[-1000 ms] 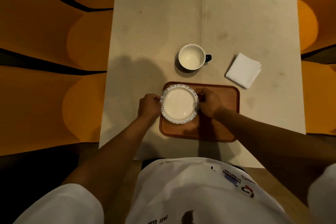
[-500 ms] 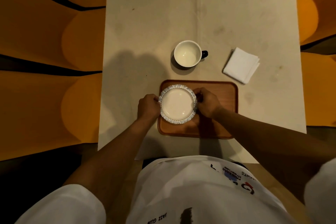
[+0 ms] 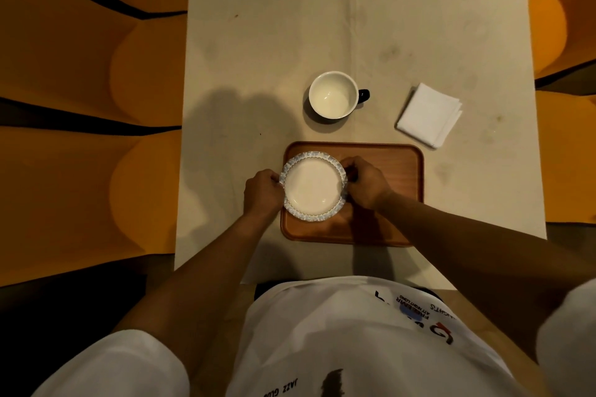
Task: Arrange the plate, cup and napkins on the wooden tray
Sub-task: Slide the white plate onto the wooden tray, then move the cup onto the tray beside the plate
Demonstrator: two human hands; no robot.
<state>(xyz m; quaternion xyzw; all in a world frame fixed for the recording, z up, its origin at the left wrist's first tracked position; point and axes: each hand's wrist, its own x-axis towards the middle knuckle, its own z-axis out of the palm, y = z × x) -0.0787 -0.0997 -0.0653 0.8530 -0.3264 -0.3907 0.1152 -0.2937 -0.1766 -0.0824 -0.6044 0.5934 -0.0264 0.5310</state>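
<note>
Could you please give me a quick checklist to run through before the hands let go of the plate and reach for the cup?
1. Plate over the left part of the wooden tray: ok.
2. Plate fully resting flat on the tray: cannot tell; left hand and right hand grip its opposite rims.
3. Free room on the tray's right part for cup and napkins: ok.
4. Cup upright and empty on the table beyond the tray, handle pointing right: ok.
5. Napkins stacked on the table, off the tray's far right corner: ok.
6. Path from tray to cup unobstructed: ok.
</note>
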